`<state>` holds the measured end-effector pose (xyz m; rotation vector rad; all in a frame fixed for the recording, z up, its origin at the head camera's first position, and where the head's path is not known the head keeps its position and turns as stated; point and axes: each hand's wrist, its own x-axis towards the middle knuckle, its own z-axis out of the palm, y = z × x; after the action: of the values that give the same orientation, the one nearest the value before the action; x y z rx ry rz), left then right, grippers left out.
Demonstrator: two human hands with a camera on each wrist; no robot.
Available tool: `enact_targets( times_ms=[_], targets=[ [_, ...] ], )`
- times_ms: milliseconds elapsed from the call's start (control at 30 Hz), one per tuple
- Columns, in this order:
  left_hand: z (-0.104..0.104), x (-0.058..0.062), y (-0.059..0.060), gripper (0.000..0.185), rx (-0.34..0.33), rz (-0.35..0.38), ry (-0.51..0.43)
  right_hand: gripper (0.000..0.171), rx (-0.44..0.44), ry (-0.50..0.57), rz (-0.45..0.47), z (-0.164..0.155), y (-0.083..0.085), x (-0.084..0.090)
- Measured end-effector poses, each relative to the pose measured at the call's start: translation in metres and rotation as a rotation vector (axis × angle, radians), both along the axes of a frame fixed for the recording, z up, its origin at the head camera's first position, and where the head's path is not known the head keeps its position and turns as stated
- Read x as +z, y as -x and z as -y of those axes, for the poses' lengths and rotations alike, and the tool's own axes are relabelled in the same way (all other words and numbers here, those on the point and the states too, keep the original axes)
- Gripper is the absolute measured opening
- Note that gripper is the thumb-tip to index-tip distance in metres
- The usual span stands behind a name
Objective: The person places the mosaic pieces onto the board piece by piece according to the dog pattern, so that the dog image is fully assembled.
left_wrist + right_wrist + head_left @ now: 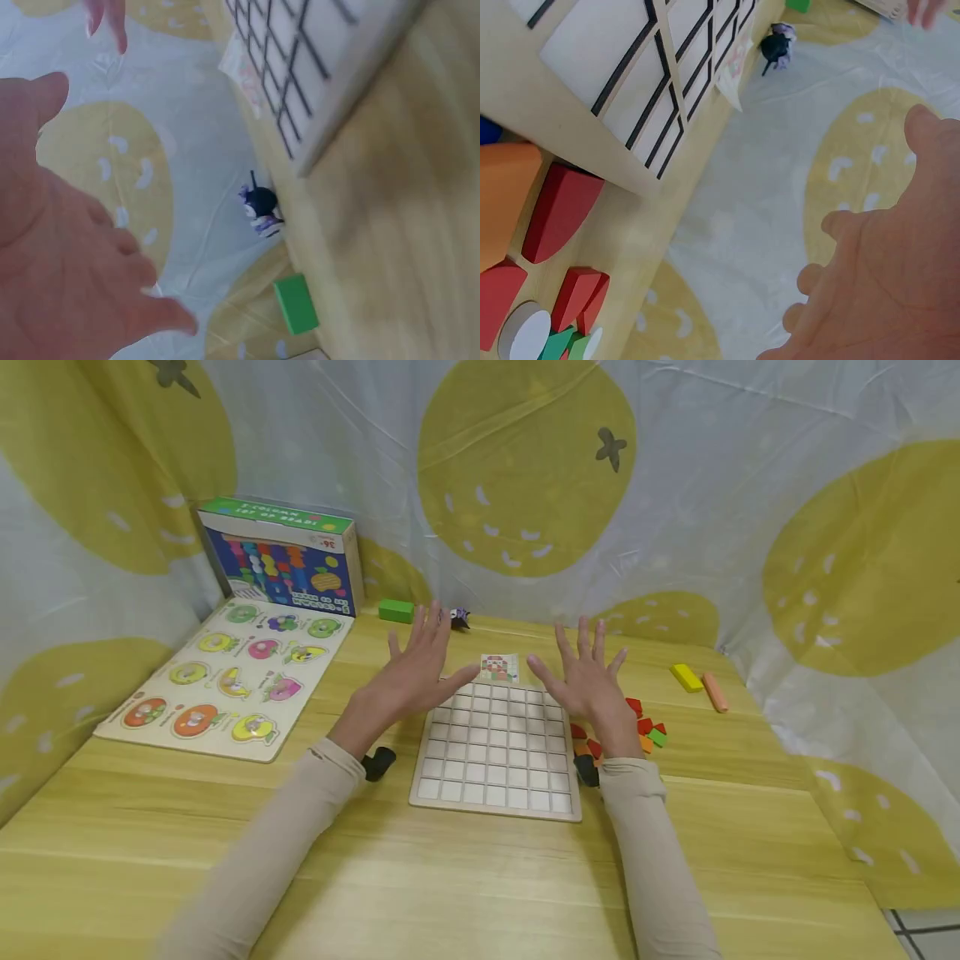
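Note:
My left hand [414,672] is raised above the upper left corner of a wooden grid board [495,814], fingers straight and spread, holding nothing. Over the board's upper right side, my right hand [588,681] is spread the same way and holds nothing. White square cells fill the board, divided by dark lines. Just beyond its far edge lies a small picture card [499,667]. Beside the board on the right, partly hidden by my right forearm, are several loose red, orange and green pieces [645,727]; the right wrist view shows red blocks [562,214] and an orange block [506,199].
At the left lies a fruit puzzle board [225,677], with a toy box [281,560] standing behind it. A green block [396,611] and a small dark-and-purple figurine [262,206] are near the back curtain. Yellow [686,677] and peach [715,692] sticks lie at the right.

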<state>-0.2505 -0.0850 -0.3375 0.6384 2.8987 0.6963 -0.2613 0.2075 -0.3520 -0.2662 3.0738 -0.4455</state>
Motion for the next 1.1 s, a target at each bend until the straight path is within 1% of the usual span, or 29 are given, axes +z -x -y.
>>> enact_targets(
  times_ms=[67, 167, 267, 333, 400, 467, 633, 700, 800, 833, 900, 967, 1033, 1067, 1100],
  targets=[
    [0.011, -0.005, -0.004, 0.102, -0.053, 0.09, -0.013, 0.094, 0.003, 0.003, -0.004, 0.0, 0.001, 0.001],
    [0.027, -0.014, -0.009, 0.106, -0.141, 0.211, -0.003, 0.094, 0.004, 0.008, -0.009, -0.001, 0.003, 0.002],
    [0.039, -0.025, -0.012, 0.113, -0.223, 0.305, 0.016, 0.095, 0.003, 0.01, 0.0, -0.002, 0.004, 0.002],
    [0.045, -0.031, -0.014, 0.119, -0.268, 0.346, 0.031, 0.096, 0.0, 0.012, 0.015, -0.003, 0.004, 0.002],
    [0.049, -0.035, -0.014, 0.126, -0.298, 0.359, 0.049, 0.096, 0.001, 0.02, 0.033, -0.004, 0.003, 0.002],
    [0.051, -0.037, -0.014, 0.131, -0.317, 0.355, 0.067, 0.095, 0.004, 0.033, 0.047, -0.006, 0.002, 0.001],
    [0.051, -0.038, -0.012, 0.135, -0.332, 0.373, 0.101, 0.095, 0.026, 0.072, 0.08, -0.015, 0.002, 0.0],
    [0.051, -0.038, -0.011, 0.135, -0.335, 0.385, 0.112, 0.095, 0.044, 0.108, 0.088, -0.02, 0.003, 0.001],
    [0.05, -0.037, -0.011, 0.135, -0.331, 0.398, 0.133, 0.094, 0.07, 0.2, 0.101, -0.033, 0.004, 0.003],
    [0.05, -0.039, -0.01, 0.137, -0.324, 0.4, 0.143, 0.092, 0.077, 0.234, 0.099, -0.039, 0.004, 0.003],
    [0.048, -0.039, -0.009, 0.138, -0.322, 0.407, 0.155, 0.083, 0.091, 0.299, 0.074, -0.05, 0.004, 0.003],
    [0.046, -0.039, -0.008, 0.139, -0.323, 0.413, 0.162, 0.067, 0.104, 0.342, 0.036, -0.063, 0.004, 0.001],
    [0.045, -0.038, -0.008, 0.14, -0.325, 0.416, 0.163, 0.051, 0.125, 0.353, -0.006, -0.075, 0.004, -0.002],
    [0.044, -0.034, -0.01, 0.139, -0.333, 0.421, 0.152, 0.043, 0.137, 0.349, -0.023, -0.081, 0.005, -0.004],
    [0.044, -0.033, -0.01, 0.14, -0.335, 0.423, 0.146, 0.037, 0.146, 0.338, -0.026, -0.087, 0.005, -0.007]
  ],
)
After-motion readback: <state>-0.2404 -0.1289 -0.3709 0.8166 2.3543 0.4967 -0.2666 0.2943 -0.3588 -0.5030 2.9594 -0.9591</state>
